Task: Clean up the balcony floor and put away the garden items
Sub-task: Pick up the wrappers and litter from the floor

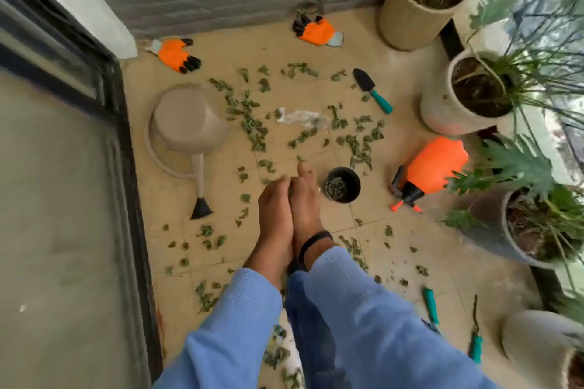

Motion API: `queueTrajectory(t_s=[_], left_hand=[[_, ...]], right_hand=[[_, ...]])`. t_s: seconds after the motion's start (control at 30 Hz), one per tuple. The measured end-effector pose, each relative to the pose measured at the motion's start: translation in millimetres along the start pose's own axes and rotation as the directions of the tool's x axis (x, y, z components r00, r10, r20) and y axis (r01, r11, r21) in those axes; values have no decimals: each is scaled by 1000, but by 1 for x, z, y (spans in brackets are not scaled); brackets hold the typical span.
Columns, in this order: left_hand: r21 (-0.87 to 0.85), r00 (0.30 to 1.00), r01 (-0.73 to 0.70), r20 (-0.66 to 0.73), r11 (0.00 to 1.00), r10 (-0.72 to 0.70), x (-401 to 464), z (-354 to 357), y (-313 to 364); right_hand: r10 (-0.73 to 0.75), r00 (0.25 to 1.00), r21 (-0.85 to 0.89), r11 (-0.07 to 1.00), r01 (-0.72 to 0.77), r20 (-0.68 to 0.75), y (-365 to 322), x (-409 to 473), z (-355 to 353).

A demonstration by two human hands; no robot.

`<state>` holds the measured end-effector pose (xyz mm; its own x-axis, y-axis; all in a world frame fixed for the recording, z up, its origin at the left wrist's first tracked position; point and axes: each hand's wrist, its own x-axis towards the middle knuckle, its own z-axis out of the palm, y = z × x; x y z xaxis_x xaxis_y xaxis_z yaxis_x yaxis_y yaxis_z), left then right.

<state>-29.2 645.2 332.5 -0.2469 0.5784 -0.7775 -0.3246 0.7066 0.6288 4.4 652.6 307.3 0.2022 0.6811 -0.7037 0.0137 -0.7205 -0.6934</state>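
Note:
Green leaf scraps [249,123] are strewn over the beige tiled floor [341,230]. My left hand [274,208] and my right hand [305,199] are pressed side by side above the floor, and between them they hold a small clump of leaves. A black band circles my right wrist. Just right of the hands stands a small black pot [342,189]. Around it lie a tipped beige watering can [186,129], two orange gloves [177,55] [316,31], a teal-handled trowel [373,90] and an orange sprayer [433,170].
Potted plants [417,0] [467,91] [534,224] line the right side by a railing. A crumpled clear plastic wrap [303,118] lies among the leaves. Two teal-handled tools [430,305] [475,347] lie at lower right. A dark-framed glass door [63,199] bounds the left.

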Motion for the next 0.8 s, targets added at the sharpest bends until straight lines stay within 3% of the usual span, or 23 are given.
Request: queueTrajectory(t_s=[0.1,0.23,0.4,0.53,0.63,0.8], left_hand=[[34,1000,-3,31,999,2,29,27,26],[23,999,32,33,999,-32,65,50,66],[39,998,62,-16,997,-61,95,62,110],[42,986,69,-155,997,-62,116,65,133],[68,971,116,-216,991,-99,134,66,141],[161,969,133,-230,978,-94,195,59,143]], right_hand=[[-46,998,-172,984,51,34,-22,34,-6],[34,998,-132,991,-27,48,-81,65,-3],[23,999,-120,993,-20,27,-119,95,12],[-17,996,-118,993,27,89,-135,115,22],[64,993,-79,995,-56,97,-139,136,35],[124,987,-253,963,-96,99,-137,184,53]])
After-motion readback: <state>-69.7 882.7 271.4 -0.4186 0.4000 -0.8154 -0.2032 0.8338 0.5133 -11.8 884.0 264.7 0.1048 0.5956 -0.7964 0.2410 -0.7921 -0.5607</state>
